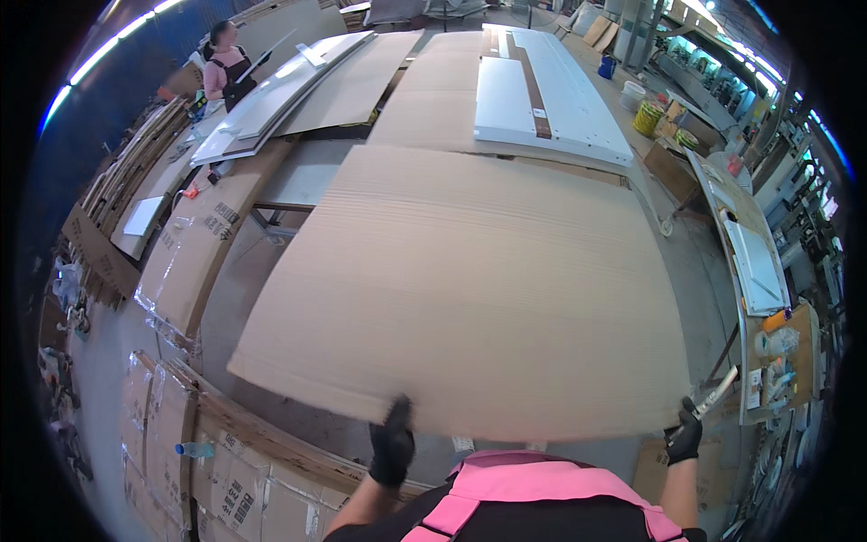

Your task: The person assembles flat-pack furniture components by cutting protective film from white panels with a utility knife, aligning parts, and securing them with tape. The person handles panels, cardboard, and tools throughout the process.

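A large brown cardboard sheet (479,289) lies in front of me, its near edge close to my body. My left hand (393,444), in a black glove, grips this edge left of centre; its fingertips are smeared by motion. At the near right corner is my right hand (685,435), also black-gloved. Its fingers are closed round a slim, pale tool (720,390) that points up and to the right; its exact kind is unclear. The same hand touches the sheet's corner.
White panels (569,90) lie on cardboard beyond the sheet. More panels (280,86) are stacked at the far left, by a person (230,68) in pink and black. Cardboard cartons (226,452) stand near left, with a bottle (194,449) on them. A side table (754,262) runs along the right.
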Motion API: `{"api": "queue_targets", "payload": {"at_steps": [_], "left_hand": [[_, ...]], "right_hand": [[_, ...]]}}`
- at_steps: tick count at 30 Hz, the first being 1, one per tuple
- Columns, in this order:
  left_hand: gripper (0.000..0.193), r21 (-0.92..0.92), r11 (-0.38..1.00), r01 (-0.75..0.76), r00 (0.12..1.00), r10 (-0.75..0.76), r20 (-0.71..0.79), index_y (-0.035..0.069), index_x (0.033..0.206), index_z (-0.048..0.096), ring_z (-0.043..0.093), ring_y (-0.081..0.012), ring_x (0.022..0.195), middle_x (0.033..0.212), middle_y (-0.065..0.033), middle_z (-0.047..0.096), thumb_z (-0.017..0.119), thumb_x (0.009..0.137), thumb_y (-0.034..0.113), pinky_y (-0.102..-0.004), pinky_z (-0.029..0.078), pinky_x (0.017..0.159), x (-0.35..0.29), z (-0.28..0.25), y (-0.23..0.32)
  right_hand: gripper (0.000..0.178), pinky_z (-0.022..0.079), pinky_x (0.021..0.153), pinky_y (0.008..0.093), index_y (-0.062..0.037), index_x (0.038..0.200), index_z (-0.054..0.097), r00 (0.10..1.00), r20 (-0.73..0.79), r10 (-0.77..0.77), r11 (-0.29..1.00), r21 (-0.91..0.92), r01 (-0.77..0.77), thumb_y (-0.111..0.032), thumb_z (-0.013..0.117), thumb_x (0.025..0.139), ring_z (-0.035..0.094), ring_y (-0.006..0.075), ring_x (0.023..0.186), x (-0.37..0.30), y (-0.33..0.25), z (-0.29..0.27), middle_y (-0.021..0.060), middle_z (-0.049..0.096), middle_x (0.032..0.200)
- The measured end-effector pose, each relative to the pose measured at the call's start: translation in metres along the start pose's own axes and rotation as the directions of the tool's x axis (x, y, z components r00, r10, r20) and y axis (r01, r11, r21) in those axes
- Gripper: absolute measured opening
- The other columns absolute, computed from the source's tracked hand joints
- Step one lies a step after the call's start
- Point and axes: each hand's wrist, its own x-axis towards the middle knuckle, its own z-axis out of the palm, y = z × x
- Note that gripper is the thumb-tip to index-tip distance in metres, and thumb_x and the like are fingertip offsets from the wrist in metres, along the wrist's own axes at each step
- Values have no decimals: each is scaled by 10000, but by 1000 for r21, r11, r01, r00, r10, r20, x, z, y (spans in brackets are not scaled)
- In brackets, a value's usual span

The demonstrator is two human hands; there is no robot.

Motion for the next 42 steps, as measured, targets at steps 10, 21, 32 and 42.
{"api": "queue_targets", "payload": {"at_steps": [10, 21, 32, 42], "left_hand": [[222, -525, 850, 35, 969, 100, 226, 5, 1158, 612, 606, -158, 1018, 1142, -91, 631, 567, 974, 121, -301, 508, 864, 4, 84, 81], [273, -616, 774, 145, 541, 459, 704, 40, 999, 549, 450, -178, 708, 771, -74, 521, 520, 975, 310, -367, 436, 663, -3, 304, 356], [266, -530, 624, 574, -271, 756, 596, 40, 1101, 597, 525, -95, 786, 854, -17, 602, 569, 960, 263, -286, 459, 710, -207, 526, 593], [191, -255, 746, 615, -761, 646, 57, 81, 891, 568, 498, -85, 610, 722, 10, 566, 658, 860, 246, -257, 414, 543, -372, 618, 756]], "right_hand": [[436, 499, 962, 432, -68, 1301, 519, 988, 14, 153, 911, 385, -146, -44, 461, 869, 565, 305, 1144, 42, 59, -135, 153, 581, 1251], [298, 526, 700, 504, -186, 1143, 684, 419, 352, 837, 369, 202, -907, -367, 604, 921, 633, 345, 907, 30, 161, -486, 171, 678, 1071], [171, 494, 584, 383, -162, 1017, 659, 611, -682, 402, 783, 602, 156, -280, 570, 931, 597, 235, 615, -228, 258, -497, 29, 675, 776], [250, 512, 683, 412, -116, 1168, 599, 447, -741, 501, 486, 668, 563, -233, 553, 952, 621, 234, 746, -200, 278, -385, 55, 676, 897]]}}
